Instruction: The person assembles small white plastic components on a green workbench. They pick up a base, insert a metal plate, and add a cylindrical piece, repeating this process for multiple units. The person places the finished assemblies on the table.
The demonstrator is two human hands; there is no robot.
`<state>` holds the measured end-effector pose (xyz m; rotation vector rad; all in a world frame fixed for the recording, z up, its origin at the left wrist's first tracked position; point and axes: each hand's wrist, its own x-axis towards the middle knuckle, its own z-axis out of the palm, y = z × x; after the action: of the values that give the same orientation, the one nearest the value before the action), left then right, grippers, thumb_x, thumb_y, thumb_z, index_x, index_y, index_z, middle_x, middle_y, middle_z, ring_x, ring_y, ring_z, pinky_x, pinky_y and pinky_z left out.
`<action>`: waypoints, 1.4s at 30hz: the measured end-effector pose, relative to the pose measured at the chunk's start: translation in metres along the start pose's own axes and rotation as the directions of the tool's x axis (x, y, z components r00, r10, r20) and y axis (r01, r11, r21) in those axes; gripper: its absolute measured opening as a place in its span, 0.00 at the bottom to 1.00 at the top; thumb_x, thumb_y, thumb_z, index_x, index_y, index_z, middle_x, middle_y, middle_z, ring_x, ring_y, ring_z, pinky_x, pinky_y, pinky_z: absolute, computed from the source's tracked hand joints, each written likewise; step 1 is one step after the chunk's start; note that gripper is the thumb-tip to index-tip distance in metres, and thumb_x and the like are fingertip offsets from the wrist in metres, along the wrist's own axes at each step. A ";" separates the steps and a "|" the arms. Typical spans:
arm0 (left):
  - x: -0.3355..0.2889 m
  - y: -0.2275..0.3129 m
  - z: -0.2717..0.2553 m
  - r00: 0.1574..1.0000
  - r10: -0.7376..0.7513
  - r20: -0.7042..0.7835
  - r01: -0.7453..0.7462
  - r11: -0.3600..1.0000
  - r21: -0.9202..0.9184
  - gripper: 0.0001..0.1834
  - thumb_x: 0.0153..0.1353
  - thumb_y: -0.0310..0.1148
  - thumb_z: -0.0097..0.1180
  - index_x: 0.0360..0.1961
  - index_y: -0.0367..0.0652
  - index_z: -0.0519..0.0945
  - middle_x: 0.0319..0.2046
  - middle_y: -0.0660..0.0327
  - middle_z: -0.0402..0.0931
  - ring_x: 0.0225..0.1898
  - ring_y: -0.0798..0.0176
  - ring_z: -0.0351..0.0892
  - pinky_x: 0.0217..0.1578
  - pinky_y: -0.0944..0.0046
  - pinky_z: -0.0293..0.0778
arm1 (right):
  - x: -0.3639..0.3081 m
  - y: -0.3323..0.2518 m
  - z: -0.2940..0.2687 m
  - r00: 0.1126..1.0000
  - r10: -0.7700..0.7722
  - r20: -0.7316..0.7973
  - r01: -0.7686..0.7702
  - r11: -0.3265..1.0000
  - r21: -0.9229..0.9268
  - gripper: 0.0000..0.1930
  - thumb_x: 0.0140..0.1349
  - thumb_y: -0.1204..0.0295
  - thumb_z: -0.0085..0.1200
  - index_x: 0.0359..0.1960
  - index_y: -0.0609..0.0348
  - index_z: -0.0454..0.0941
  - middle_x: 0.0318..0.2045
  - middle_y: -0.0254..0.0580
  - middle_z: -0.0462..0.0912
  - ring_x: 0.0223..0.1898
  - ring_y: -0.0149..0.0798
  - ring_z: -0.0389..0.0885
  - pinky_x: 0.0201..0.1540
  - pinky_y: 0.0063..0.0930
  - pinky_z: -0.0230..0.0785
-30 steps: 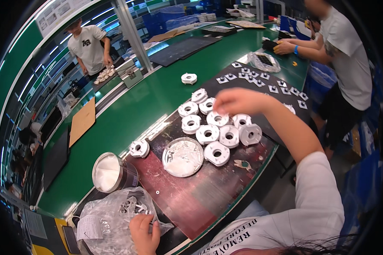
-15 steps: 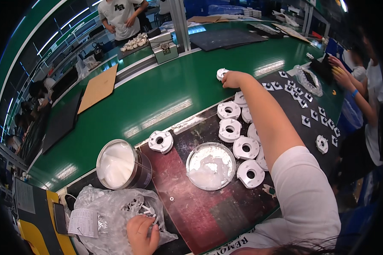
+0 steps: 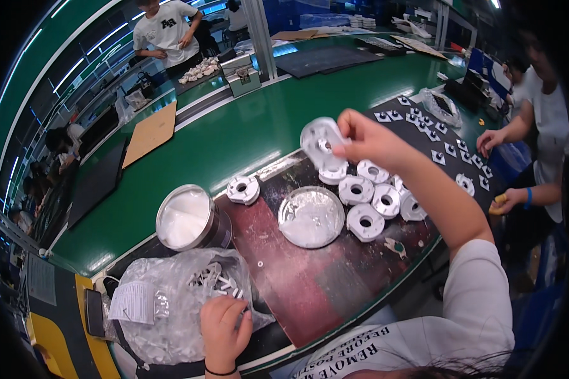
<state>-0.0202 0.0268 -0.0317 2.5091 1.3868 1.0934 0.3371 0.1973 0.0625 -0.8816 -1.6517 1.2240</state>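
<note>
Well, a green table point(image 3: 221, 148) stretches past the round dish point(image 3: 335, 201), giving arms room, with a bag point(image 3: 177, 335) to the dish's left. The left hand point(image 3: 226, 330) curls by that bag, I can't tell its grip; past the dish, the right hand point(image 3: 374, 143) pinches a white ring point(image 3: 313, 134), seemingly for setting out, needing gentle placing around other rings' point(image 3: 376, 232) edges.

Wht T-shirt point(image 3: 417, 336), short R slv point(image 3: 477, 284) ending nr elbow; blk caps print point(image 3: 360, 347) in lines; thin blk wristband point(image 3: 221, 373), L side; dk hair strands point(image 3: 455, 365) at btm.
</note>
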 end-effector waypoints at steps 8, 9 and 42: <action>-0.004 0.010 0.005 0.999 0.040 0.032 -0.038 0.997 -0.063 0.15 0.45 0.28 0.61 0.38 0.40 0.78 0.36 0.58 0.76 0.42 0.51 0.74 0.44 0.54 0.67 | -0.140 0.057 0.120 0.894 0.355 0.273 -0.441 0.806 0.396 0.13 0.62 0.70 0.56 0.40 0.54 0.62 0.29 0.33 0.76 0.27 0.24 0.76 0.28 0.17 0.67; -0.004 0.012 0.006 0.998 0.046 0.045 -0.043 0.997 -0.063 0.16 0.45 0.28 0.61 0.38 0.40 0.78 0.37 0.58 0.76 0.42 0.51 0.74 0.44 0.54 0.67 | -0.143 0.063 0.128 0.881 0.386 0.274 -0.467 0.805 0.366 0.13 0.62 0.70 0.56 0.40 0.54 0.62 0.29 0.34 0.76 0.27 0.25 0.76 0.28 0.17 0.67; 0.013 0.036 0.054 0.954 -0.061 0.292 0.111 0.981 -0.159 0.49 0.35 0.44 0.73 0.58 0.35 0.63 0.45 0.49 0.73 0.46 0.45 0.71 0.48 0.51 0.65 | -0.218 0.059 0.085 0.993 -0.095 -0.069 0.068 0.946 -0.317 0.06 0.58 0.72 0.57 0.34 0.59 0.78 0.32 0.40 0.80 0.35 0.39 0.79 0.37 0.29 0.70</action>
<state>0.0436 0.0298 -0.0509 2.3444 1.2495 0.7603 0.3408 -0.0130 -0.0565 -1.0310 -1.8261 0.8683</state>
